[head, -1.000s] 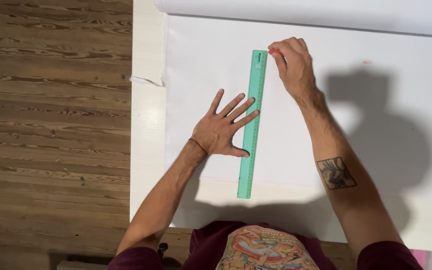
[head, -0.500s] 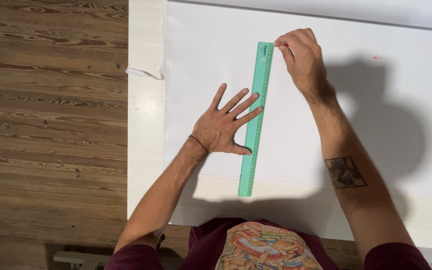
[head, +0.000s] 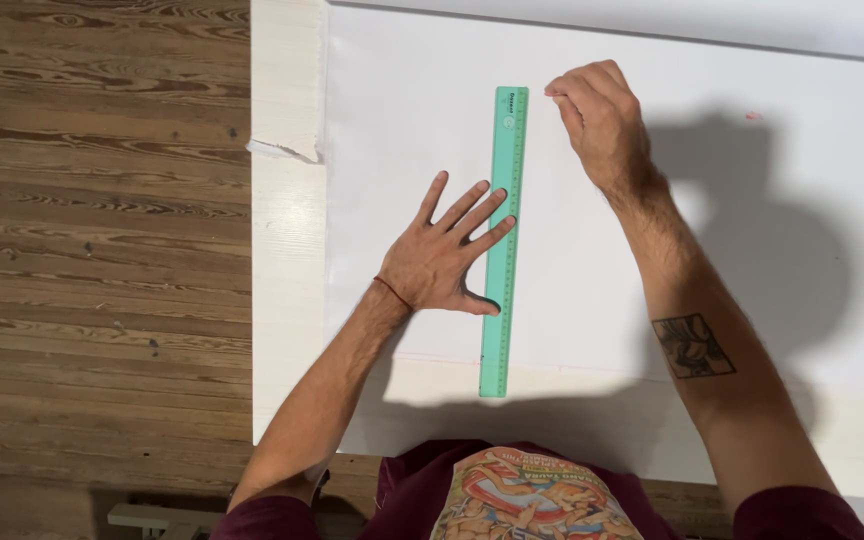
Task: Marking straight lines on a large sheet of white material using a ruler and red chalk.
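The left hand lies spread flat on the white paper sheet covering the desk, fingertips pressing the green ruler. The right hand, fingers curled together, pinches what may be a pencil near the ruler's top; firm pressure should keep the edge from slipping.

Matt white paper, smooth green plastic ruler.
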